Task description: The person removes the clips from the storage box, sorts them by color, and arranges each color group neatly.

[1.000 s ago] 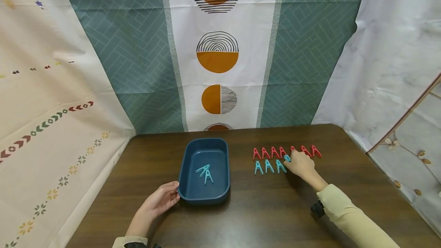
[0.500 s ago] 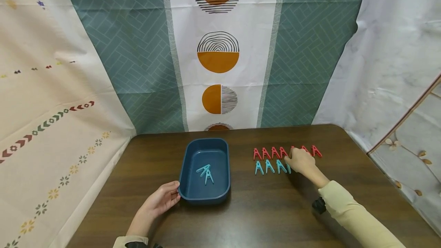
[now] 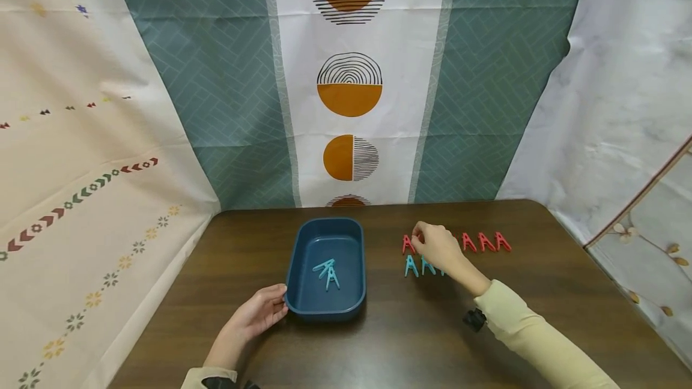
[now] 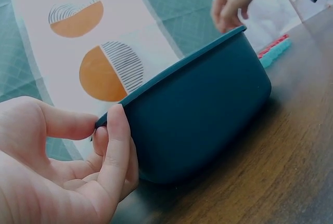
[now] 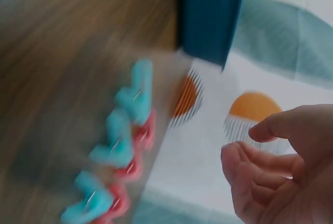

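Note:
A dark blue plastic tub (image 3: 326,308) stands on the table, with two light blue clothespins (image 3: 331,278) lying inside. My left hand (image 3: 262,311) pinches the tub's near left rim, thumb on top and fingers against the outer wall (image 4: 197,125). Over the rows of clothespins hovers my right hand (image 3: 440,248). In the right wrist view its thumb and fingers are loosely bent, with a gap between and nothing held. A row of red clothespins (image 3: 485,242) lies behind a row of light blue clothespins (image 3: 411,266); the hand hides part of both.
The brown wooden table (image 3: 400,347) has its rear edge against a patterned cloth (image 3: 351,101). A cream cloth (image 3: 108,227) hangs at the left and a white marbled cloth (image 3: 611,107) at the right.
My right hand has let go of a light blue clothespin at the row's right end and moved left over the rows. The left hand keeps its hold on the tub.

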### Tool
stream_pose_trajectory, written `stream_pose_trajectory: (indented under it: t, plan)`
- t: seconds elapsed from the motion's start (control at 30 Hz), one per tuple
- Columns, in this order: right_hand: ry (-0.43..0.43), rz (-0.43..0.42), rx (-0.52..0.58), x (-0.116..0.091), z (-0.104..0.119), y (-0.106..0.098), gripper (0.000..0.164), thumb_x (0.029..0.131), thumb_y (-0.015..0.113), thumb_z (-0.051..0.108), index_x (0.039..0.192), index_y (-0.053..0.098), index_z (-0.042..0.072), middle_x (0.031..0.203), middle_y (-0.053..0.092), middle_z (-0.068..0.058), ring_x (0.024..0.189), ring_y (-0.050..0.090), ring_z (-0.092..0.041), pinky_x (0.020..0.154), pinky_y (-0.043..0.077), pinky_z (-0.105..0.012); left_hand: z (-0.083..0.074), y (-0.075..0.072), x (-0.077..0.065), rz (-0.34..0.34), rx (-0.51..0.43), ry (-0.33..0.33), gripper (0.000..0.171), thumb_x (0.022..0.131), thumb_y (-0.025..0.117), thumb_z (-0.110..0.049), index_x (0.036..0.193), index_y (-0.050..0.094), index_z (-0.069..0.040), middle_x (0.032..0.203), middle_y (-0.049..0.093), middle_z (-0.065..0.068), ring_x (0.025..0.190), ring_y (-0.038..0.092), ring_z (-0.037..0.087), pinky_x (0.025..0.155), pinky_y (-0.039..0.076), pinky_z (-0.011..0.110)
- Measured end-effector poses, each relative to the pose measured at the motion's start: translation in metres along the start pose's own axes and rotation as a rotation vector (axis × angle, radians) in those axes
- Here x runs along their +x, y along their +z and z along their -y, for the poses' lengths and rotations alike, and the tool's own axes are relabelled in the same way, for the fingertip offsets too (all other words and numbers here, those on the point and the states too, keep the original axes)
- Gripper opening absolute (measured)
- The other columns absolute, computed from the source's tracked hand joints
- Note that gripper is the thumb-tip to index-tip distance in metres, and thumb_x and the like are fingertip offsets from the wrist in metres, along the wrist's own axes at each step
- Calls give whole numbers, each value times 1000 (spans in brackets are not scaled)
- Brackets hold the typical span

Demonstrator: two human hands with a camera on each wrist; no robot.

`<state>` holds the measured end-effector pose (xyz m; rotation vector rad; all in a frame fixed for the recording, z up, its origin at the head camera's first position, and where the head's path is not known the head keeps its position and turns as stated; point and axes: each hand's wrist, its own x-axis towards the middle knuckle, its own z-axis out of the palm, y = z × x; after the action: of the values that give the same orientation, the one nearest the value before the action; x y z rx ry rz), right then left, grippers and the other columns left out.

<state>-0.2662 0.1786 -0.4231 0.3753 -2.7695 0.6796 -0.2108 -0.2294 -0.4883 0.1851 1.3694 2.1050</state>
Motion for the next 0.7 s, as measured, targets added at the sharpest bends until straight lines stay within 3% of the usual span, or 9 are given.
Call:
stream_pose_trajectory:
  t: [0.17,0.4,0.53,0.7]
  plan:
    - [-137,8,67,5,35,15,5,89,61,12,88,65,10,70,61,2,53,47,-8,49,39,-24,1,1,1,-6,1,-1,30,103,33,-8,96,60,-18,87,61,-7,82,57,3,78,51,15]
    - [-264,55,92,3,76,45,5,89,63,11,90,68,8,76,62,1,63,50,-5,56,43,-20,2,0,0,-1,3,4,30,102,34,-7,95,61,-18,86,61,-7,82,57,3,78,51,15]
    - [-338,156,111,5,94,60,10,89,64,12,97,66,8,86,64,-2,75,57,-11,65,50,-24,0,-1,-1,4,8,12,31,102,33,-7,95,61,-18,87,62,-7,82,58,4,79,51,15]
    - [-400,322,36,6,107,76,20,91,63,16,111,66,13,99,66,-5,74,53,-10,55,44,-21,-1,1,0,-14,12,5,28,103,34,-7,95,59,-17,86,60,-7,82,57,4,78,51,15]
